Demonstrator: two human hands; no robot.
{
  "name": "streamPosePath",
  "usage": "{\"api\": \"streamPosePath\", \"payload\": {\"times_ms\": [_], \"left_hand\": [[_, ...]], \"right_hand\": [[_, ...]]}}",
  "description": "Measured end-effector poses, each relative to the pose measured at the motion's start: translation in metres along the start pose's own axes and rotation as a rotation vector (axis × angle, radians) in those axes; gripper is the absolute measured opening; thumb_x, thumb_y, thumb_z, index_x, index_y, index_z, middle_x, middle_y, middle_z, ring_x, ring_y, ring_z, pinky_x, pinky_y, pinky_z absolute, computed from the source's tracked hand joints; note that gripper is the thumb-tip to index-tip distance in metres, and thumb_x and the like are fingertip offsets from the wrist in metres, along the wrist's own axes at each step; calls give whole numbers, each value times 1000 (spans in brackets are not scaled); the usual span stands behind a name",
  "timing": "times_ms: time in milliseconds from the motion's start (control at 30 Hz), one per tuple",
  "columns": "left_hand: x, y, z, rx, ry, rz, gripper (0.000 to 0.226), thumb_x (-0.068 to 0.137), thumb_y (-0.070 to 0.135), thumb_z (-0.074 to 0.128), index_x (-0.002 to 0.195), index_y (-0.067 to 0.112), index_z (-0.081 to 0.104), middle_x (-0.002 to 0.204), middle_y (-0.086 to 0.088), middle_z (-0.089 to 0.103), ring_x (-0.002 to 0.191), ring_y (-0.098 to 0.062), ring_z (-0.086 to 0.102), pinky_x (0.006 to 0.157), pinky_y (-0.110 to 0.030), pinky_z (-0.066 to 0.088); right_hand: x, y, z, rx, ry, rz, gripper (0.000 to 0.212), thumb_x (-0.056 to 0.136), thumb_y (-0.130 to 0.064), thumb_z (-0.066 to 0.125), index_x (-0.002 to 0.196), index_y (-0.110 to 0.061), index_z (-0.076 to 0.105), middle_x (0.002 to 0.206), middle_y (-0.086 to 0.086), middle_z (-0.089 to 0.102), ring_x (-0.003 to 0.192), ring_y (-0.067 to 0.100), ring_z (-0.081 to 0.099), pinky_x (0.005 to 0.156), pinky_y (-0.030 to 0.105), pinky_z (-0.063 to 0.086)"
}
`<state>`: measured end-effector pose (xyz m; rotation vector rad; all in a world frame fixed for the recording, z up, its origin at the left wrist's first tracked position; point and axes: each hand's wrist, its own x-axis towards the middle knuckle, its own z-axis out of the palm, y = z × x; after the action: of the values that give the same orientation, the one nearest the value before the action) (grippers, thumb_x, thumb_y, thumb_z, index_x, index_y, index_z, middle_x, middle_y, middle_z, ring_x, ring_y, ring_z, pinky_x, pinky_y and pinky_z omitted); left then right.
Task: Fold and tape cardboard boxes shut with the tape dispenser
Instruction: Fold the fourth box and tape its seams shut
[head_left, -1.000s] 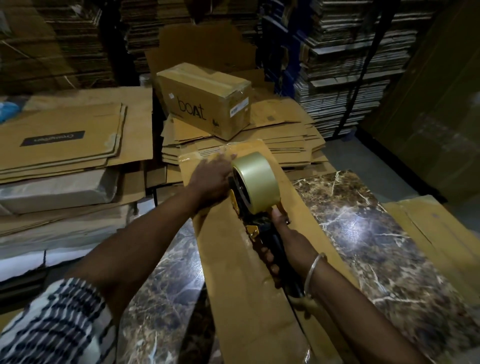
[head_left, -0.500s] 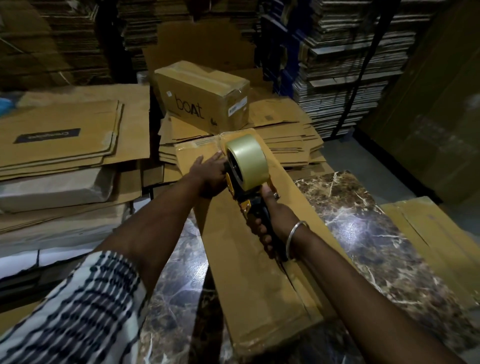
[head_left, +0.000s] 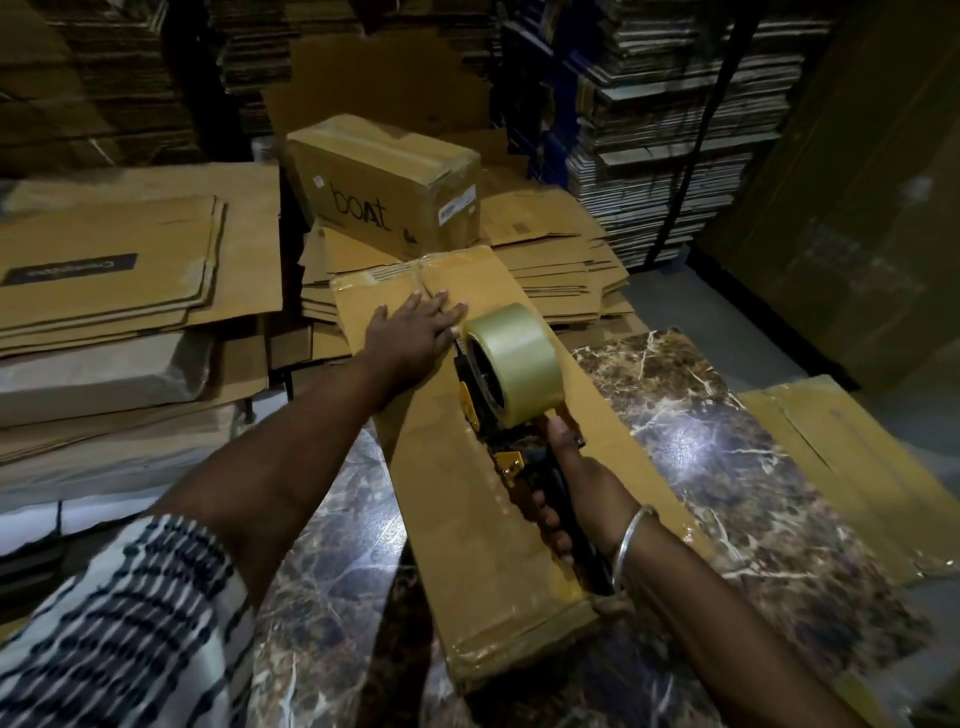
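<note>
The tape dispenser (head_left: 511, 410) sat on the long cardboard box (head_left: 457, 467), its handle clamped in the right hand's (head_left: 576, 499) grip. The left hand (head_left: 415, 332) pressed flat, fingers straight, on the box's far end. The box lay on a marble desk (head_left: 727, 467); tape seemingly ran beneath the dispenser.

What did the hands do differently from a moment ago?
The left hand uncurled and now lies flat, fingers spread, pressing the long box near its far end. The right hand slid the tape dispenser along the box. The grip on the dispenser's handle stayed, and the box stayed on the marble table.
</note>
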<state>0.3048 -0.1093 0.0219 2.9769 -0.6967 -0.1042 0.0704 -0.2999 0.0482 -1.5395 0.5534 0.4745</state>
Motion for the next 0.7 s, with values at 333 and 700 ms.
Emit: {"api": "streamPosePath", "payload": {"times_ms": [333, 700], "left_hand": [[-15, 18, 8, 43, -143, 101, 53, 102, 50, 26, 154, 43, 25, 166, 14, 13, 153, -13, 8, 120, -60, 8], [30, -1, -4, 86, -226, -3, 56, 103, 48, 35, 156, 40, 19, 167, 13, 6, 154, -17, -3, 116, -70, 5]], "right_hand": [[10, -8, -1, 1, 3, 28, 84, 76, -94, 35, 72, -11, 52, 53, 4, 44, 41, 20, 35, 48, 26, 29], [43, -54, -1, -35, -62, 8, 81, 76, -93, 37, 70, -13, 48, 54, 2, 41, 42, 19, 33, 49, 25, 29]]}}
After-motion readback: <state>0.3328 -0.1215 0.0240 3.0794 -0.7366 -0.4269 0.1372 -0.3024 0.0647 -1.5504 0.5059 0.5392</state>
